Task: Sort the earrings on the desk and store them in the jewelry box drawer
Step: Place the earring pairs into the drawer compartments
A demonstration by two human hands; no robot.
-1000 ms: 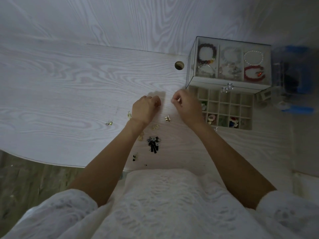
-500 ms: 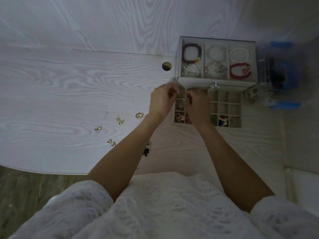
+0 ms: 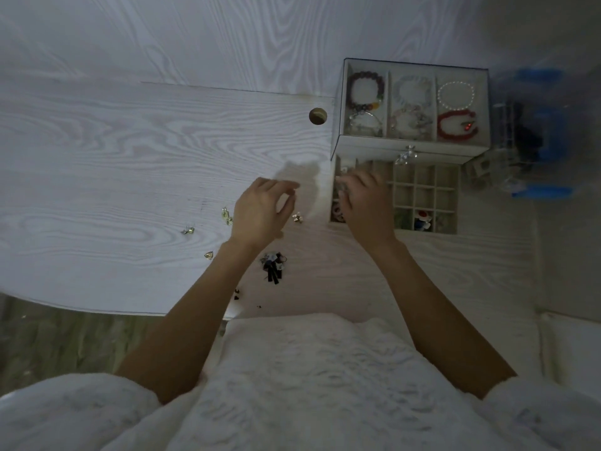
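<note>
The jewelry box [image 3: 374,150] stands at the desk's back right, with bracelets under its glass top. Its gridded drawer [image 3: 426,197] is pulled out toward me, and a few compartments hold small pieces. My right hand [image 3: 366,203] lies over the drawer's left compartments with its fingertips down inside; what they hold is hidden. My left hand [image 3: 261,213] hovers over the desk just left of the drawer, fingers apart and empty. Gold earrings lie loose: one [image 3: 296,218] by my left thumb, a pair [image 3: 226,216], one [image 3: 188,230] and one [image 3: 208,254] further left. A dark earring cluster [image 3: 273,264] sits near my left wrist.
A round cable hole [image 3: 317,116] is in the desk left of the box. Blue and clear containers [image 3: 536,131] crowd the box's right side, with a small clear cube [image 3: 481,167] beside the drawer. The desk's curved front edge [image 3: 97,309] runs at lower left.
My left hand has drawn back from the drawer's left corner to the desk and opened its fingers. My right hand stays over the drawer's left compartments.
</note>
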